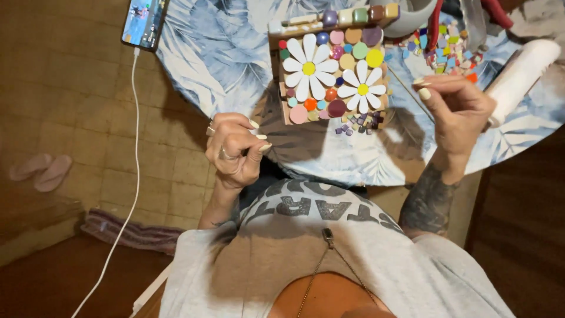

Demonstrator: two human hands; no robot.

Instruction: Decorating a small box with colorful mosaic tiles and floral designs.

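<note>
Your left hand [235, 150] is curling its fingers inward near the table's edge; whether they are pinching anything is hidden. Your right hand [456, 109] is closing around a thin stick [406, 88], hard to make out. The mosaic box [332, 73] with daisy tiles is sitting between them on the table [223, 59].

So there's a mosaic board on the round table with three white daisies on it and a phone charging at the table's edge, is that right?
Not quite. The head view shows two white daisies with yellow centres on the mosaic board, not three. The rest holds: the board lies on the round table, and the phone sits at the table's edge with a white cable plugged in.
</note>
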